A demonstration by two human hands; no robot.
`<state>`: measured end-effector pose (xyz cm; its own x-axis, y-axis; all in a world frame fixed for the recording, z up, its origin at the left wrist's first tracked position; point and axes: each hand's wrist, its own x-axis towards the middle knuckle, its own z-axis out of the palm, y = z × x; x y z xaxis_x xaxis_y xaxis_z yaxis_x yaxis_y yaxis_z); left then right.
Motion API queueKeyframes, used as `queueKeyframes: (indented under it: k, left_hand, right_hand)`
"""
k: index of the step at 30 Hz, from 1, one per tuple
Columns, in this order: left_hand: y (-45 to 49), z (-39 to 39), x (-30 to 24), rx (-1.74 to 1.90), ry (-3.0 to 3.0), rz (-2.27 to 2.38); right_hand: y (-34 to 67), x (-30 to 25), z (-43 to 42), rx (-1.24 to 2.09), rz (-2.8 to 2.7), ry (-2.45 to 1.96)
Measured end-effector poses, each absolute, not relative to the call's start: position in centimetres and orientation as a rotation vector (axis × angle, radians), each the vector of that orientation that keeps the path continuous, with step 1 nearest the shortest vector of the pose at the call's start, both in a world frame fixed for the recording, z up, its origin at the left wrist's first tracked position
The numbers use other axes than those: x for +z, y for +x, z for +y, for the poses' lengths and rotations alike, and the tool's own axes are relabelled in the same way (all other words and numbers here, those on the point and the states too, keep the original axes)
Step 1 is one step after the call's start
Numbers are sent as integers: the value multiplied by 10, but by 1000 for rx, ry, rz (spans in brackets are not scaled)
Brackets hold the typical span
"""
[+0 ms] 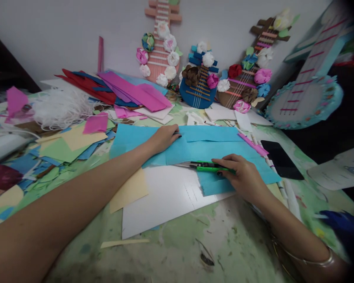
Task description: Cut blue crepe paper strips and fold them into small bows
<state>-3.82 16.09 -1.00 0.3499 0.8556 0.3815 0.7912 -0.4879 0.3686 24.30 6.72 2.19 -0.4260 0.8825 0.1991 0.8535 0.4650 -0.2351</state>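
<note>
A sheet of bright blue paper [218, 149] lies folded across a white board [162, 196]. Resting on its left part is my left hand [164, 138], fingers stretched to the right and pressing the paper down. My right hand [238, 173] grips a green utility knife [208, 166]. The knife's blade points left and lies along the paper's near edge. Beneath the right hand, a smaller flap of blue paper [214, 184] overlaps the board. A piece of cream paper [129, 190] lies partly on the board's left side.
Paper-flower-covered model instruments, a pink one [157, 59] and a dark blue one [197, 92] among them, lean on the wall. White string [61, 108] and paper scraps [67, 143] pile up at left. A black phone [280, 159] and pink roll [253, 144] lie right.
</note>
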Motion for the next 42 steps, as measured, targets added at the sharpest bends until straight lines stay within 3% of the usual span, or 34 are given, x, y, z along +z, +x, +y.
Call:
queueKeyframes:
  k: [42]
  left_hand:
    - [-37, 158, -8, 799, 2479, 1538]
  right_hand:
    - [239, 27, 62, 181, -2436, -1529]
